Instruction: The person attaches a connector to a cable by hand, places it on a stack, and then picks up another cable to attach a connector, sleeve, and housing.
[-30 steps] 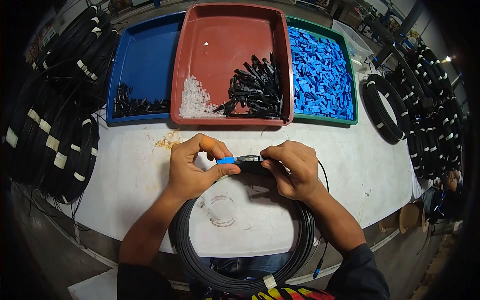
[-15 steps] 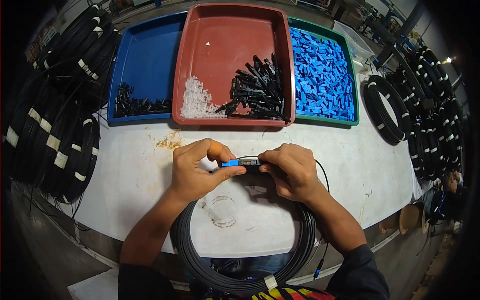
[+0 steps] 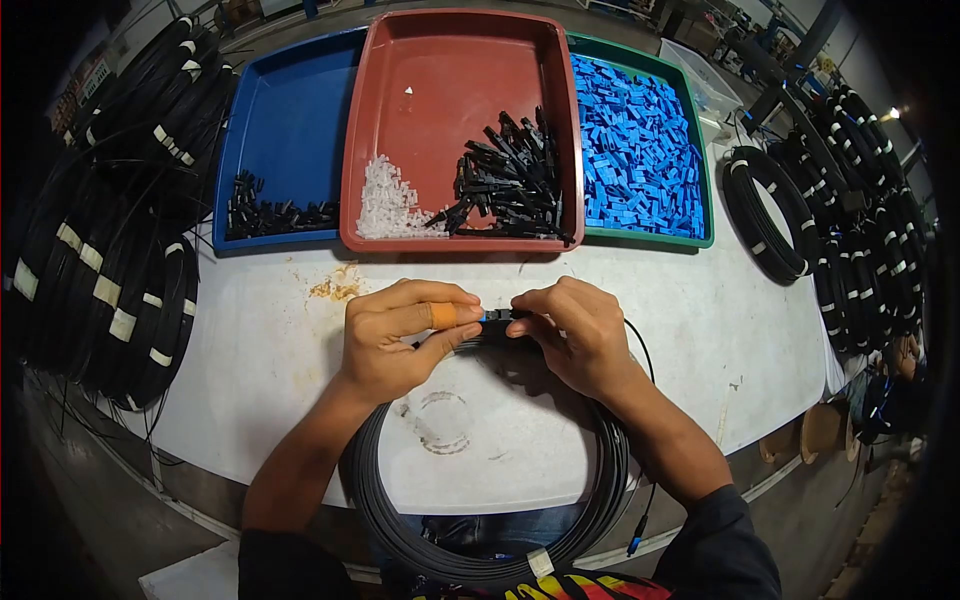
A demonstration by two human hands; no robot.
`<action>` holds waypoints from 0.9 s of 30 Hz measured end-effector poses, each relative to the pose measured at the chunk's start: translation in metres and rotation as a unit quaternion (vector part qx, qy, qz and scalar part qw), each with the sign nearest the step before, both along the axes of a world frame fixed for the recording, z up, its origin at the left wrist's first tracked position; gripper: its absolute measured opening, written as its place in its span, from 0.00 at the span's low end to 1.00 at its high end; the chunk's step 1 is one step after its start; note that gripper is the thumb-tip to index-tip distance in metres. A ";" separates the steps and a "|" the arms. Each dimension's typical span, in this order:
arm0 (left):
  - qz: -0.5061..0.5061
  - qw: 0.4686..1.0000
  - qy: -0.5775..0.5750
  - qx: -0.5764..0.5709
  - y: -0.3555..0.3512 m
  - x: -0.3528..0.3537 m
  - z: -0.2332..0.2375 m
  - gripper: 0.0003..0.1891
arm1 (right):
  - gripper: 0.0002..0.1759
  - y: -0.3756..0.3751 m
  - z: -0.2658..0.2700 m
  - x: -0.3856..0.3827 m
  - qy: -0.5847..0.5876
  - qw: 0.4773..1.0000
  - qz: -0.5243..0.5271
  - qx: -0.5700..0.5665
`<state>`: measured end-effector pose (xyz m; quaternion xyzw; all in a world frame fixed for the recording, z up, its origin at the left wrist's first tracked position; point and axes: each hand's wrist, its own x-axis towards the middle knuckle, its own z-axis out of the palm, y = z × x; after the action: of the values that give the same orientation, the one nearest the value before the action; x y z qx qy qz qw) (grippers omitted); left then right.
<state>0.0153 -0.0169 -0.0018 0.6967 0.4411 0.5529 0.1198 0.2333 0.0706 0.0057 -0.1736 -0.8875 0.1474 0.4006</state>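
Note:
My left hand (image 3: 400, 335) and my right hand (image 3: 575, 330) meet over the white table (image 3: 250, 340), both pinching a small connector (image 3: 495, 315). Its blue part is almost hidden under my left fingers; only a sliver shows beside the black body held by my right fingertips. An orange band wraps my left index finger. A thin black cable runs from the connector around my right hand to the black cable coil (image 3: 490, 545) lying at the near table edge under my forearms.
Three trays stand behind my hands: a blue tray (image 3: 285, 110) with black parts, a red tray (image 3: 440, 70) with clear and black pieces, a green tray (image 3: 700, 190) full of blue housings. Stacks of taped black cable coils (image 3: 100, 250) flank the left; more coils (image 3: 860, 210) lie right.
My hands have closed together. The blue part, plainly showing earlier, has slid along the black body and is now nearly covered by my left fingers.

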 end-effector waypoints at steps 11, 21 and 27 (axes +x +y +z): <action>-0.034 0.999 -0.037 -0.016 -0.003 -0.005 -0.006 0.32 | 0.15 -0.003 0.002 0.002 0.031 0.995 0.046 -0.077; -0.040 0.999 -0.022 -0.027 -0.006 -0.004 -0.011 0.31 | 0.15 0.005 -0.003 0.005 0.077 0.984 0.133 -0.085; -0.085 0.993 -0.084 -0.025 -0.007 -0.004 -0.012 0.28 | 0.19 -0.014 0.016 0.010 0.049 0.994 0.083 -0.042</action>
<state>0.0116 -0.0243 -0.0136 0.6795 0.3822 0.5862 0.2202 0.2431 0.0570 0.0216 -0.1087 -0.8713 0.2253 0.4223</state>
